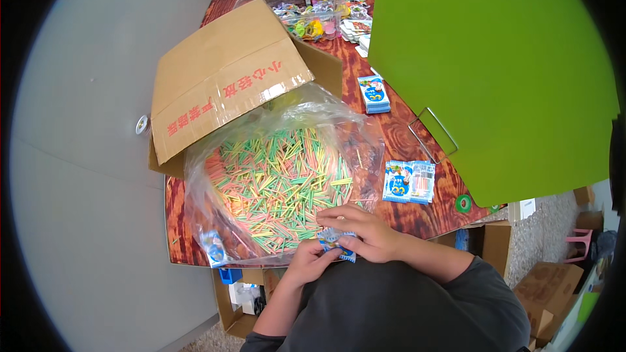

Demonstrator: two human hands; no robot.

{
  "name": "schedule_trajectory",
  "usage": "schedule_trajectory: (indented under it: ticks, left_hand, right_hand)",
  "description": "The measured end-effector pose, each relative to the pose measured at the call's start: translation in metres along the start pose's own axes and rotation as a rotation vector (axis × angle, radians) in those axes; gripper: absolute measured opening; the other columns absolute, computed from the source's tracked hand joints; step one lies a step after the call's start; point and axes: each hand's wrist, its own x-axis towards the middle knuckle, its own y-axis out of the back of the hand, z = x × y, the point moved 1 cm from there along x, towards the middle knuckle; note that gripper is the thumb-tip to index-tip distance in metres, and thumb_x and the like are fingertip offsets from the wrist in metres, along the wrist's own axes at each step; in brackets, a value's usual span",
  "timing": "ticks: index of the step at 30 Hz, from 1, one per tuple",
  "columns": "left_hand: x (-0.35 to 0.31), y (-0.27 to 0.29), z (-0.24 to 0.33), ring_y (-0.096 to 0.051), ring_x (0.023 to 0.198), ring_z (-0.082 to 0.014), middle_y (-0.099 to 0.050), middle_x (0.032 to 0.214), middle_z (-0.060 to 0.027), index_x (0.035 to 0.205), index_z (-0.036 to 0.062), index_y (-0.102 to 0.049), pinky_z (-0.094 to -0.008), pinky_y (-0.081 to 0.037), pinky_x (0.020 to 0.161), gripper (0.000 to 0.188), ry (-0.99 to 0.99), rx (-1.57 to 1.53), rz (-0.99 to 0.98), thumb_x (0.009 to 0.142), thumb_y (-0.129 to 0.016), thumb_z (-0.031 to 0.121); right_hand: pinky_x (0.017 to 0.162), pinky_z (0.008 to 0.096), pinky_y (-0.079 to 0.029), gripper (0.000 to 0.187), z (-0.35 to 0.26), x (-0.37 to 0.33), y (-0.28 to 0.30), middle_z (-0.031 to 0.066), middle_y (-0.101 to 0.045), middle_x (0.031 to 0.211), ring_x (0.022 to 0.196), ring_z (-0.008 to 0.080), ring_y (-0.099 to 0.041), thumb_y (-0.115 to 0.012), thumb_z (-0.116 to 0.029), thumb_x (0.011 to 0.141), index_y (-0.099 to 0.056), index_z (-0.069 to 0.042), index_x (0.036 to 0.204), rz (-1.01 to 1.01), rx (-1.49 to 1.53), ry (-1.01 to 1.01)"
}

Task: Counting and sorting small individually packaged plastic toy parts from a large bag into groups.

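Observation:
Close to my body, at the table's near edge, a small blue-and-white packet [336, 242] is between my two hands. My left hand [308, 263] pinches its lower left side. The thumb of my right hand [366, 232] lies on the packet's other side, with the fingers reaching past its upper edge toward the sticks. Whether the packet's mouth is open, I cannot tell. Just beyond my hands is a heap of short thin sticks [280, 182] in pink, green and yellow. They lie in a spread clear plastic bag [345, 132] that comes out of a tilted cardboard box [225, 68].
Flat packets [398, 181] lie right of the bag, with a packet stack [374, 94] farther back. Another packet [213, 248] is at the near left. A green panel [495, 78] with a metal handle [435, 135] covers the right. Clear tubs [306, 19] stand at the back.

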Motion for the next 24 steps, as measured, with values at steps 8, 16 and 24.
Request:
schedule_trajectory:
  ticks: [8, 16, 24]
  left_hand:
    - [0.006, -0.009, -0.005, -0.062, 0.078, -0.0066, -0.071, 0.089, -0.0043, 0.097, -0.0024, -0.071, -0.0231, -0.05, 0.067, 0.01, 0.067, -0.027, 0.113, 0.088, -0.07, 0.003]
    - [0.009, -0.016, -0.027, -0.063, 0.077, -0.0076, -0.069, 0.086, -0.0029, 0.099, -0.0015, -0.069, -0.0224, -0.052, 0.066, 0.014, 0.093, 0.032, 0.181, 0.086, -0.072, 0.001]
    - [0.026, -0.036, -0.028, -0.066, 0.09, -0.0124, -0.068, 0.104, -0.0074, 0.12, -0.0023, -0.061, -0.0265, -0.055, 0.077, 0.036, 0.129, 0.115, 0.025, 0.086, -0.071, -0.002]
  right_hand:
    - [0.105, 0.0445, -0.038, 0.052, 0.011, -0.013, 0.001, 0.0142, -0.047, 0.143, 0.127, 0.0336, -0.048, -0.055, -0.002, 0.086, -0.056, -0.011, 0.137, -0.152, 0.019, -0.047]
    - [0.102, 0.0408, -0.042, 0.052, 0.014, -0.026, -0.001, 0.0138, -0.055, 0.135, 0.121, 0.0304, -0.053, -0.061, -0.003, 0.086, -0.059, -0.02, 0.135, -0.041, 0.194, -0.186]
    - [0.079, 0.0331, -0.052, 0.023, 0.059, -0.065, 0.014, 0.0089, -0.065, 0.1, 0.089, 0.021, -0.064, -0.066, -0.007, 0.09, -0.071, -0.005, 0.113, 0.175, 0.196, -0.301]
